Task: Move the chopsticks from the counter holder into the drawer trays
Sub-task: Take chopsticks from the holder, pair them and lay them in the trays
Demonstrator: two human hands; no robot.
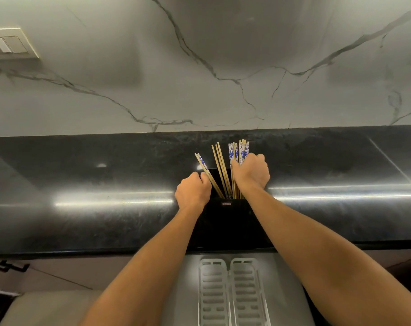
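A black holder (pixel 225 215) stands on the dark counter near its front edge. Bamboo chopsticks with blue-and-white patterned tops stick up out of it. My left hand (pixel 193 192) is closed around a pair of chopsticks (pixel 205 169) that leans left from the holder. My right hand (pixel 251 171) grips a bundle of several chopsticks (pixel 239 151) on the holder's right side. A few plain chopsticks (pixel 221 165) stand free between my hands. Below the counter an open drawer shows two grey slotted trays (pixel 213 292), side by side, with nothing visible in them.
The black counter (pixel 94 208) runs the full width, backed by a marble wall (pixel 199 67). A switch plate (pixel 9 43) is on the wall at upper left. The drawer's metal floor (pixel 284 290) surrounds the trays.
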